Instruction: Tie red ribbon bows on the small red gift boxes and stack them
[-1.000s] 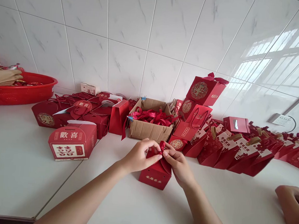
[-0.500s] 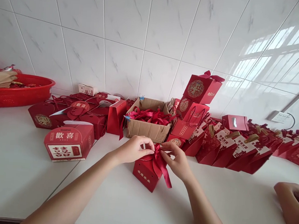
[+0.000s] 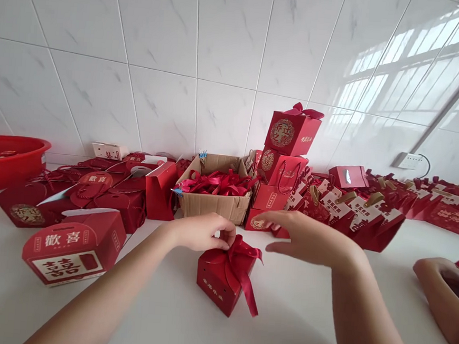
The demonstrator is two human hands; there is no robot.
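Observation:
A small red gift box [image 3: 216, 282] with gold lettering stands on the table in front of me. A dark red ribbon [image 3: 245, 279] is tied in a bow on its top, one tail hanging down the side. My left hand [image 3: 204, 231] pinches the bow's left part between thumb and fingertips. To the right of the box, my right hand [image 3: 304, 235] is raised clear of it, fingers apart and holding nothing. Just beyond the box is a cardboard carton [image 3: 214, 207] filled with loose red ribbons [image 3: 220, 183].
Red boxes are stacked into a tower [image 3: 292, 134] behind my right hand. Rows of red bags [image 3: 369, 220] stand at right. A double-happiness box [image 3: 74, 250] and a red basin [image 3: 11, 160] are at left. Another person's arm [image 3: 438, 294] rests at the right edge.
My right hand has let go of the bow and moved right, opening. My left hand stays on the ribbon. The view has turned to the right; the other person's hand at the basin is out of sight.

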